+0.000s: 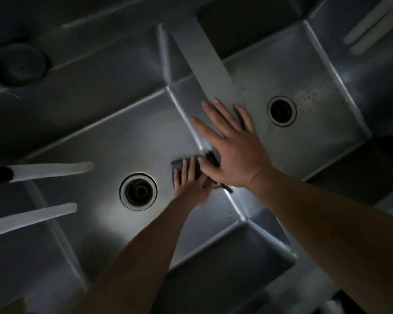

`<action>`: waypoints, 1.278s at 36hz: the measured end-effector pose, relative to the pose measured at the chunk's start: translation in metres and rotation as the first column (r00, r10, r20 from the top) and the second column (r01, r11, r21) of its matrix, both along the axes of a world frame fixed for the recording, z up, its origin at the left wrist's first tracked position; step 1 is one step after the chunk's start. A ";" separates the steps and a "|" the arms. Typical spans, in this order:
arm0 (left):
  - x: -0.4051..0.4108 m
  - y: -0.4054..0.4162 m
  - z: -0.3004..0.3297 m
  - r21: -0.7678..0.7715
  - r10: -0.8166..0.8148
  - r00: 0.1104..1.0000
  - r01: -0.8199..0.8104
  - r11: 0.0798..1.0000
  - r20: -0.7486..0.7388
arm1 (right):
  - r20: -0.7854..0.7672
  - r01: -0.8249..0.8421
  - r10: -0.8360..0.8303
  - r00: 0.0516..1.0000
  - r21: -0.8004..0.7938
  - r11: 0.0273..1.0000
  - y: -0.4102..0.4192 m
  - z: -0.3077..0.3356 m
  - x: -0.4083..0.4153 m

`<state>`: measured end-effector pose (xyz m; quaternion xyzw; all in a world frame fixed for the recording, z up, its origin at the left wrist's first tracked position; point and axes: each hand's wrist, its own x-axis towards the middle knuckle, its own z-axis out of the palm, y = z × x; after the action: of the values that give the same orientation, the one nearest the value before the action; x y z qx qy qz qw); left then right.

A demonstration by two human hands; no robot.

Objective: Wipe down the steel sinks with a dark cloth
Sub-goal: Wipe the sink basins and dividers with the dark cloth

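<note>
A: How do the steel sinks lie?
B: The near basin [104, 137] and the far basin [304, 141] sit side by side, parted by a steel divider [213, 71].
A: And the hands?
B: The right hand [232, 152] rests flat on the divider, its fingers [204, 129] spread apart. The left hand [191, 189] presses the dark cloth [177, 166] against the near basin's floor beside the divider, fingers together on it, near the drain [138, 191].
</note>
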<state>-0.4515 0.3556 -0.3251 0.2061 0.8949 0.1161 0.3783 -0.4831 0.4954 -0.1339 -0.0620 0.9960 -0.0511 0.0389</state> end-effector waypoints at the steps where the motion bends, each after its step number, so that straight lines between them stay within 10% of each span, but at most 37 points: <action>1: 0.016 -0.002 0.003 0.016 -0.061 0.997 0.060 0.998 0.037 | 0.001 0.004 -0.004 1.000 0.006 1.000 0.000 0.001 0.000; 7: 0.086 -0.009 0.013 0.085 -0.458 0.889 0.455 0.886 0.019 | 0.046 -0.010 0.007 0.999 0.065 0.998 -0.001 0.003 0.001; 21: 0.104 -0.058 0.000 0.007 -0.659 0.737 0.667 0.745 -0.151 | 0.127 -0.087 0.058 0.990 0.235 0.968 -0.011 0.004 0.028; 28: 0.115 -0.183 0.007 -0.080 -0.507 0.853 0.501 0.862 -0.124 | 0.330 0.151 -0.076 0.941 -0.208 0.966 -0.119 -0.003 0.165; 33: 0.097 -0.272 0.006 -0.278 -0.203 0.979 0.197 0.940 0.008 | 0.674 0.121 -0.014 0.739 -0.112 0.986 -0.171 -0.006 0.211; 39: 0.073 -0.314 0.000 -0.378 0.304 0.953 -0.281 0.882 0.000 | 0.581 0.050 -0.046 0.813 0.008 0.999 -0.130 0.011 0.190; 46: 0.093 -0.291 -0.010 -0.290 0.220 0.973 -0.191 0.938 0.071 | 0.467 -0.193 0.183 0.865 -0.027 0.981 -0.045 0.013 0.187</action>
<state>-0.3589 0.0645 -0.3349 0.0491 0.8985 0.0369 0.4347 -0.2964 0.4506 -0.1210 -0.1442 0.9469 -0.0503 0.2830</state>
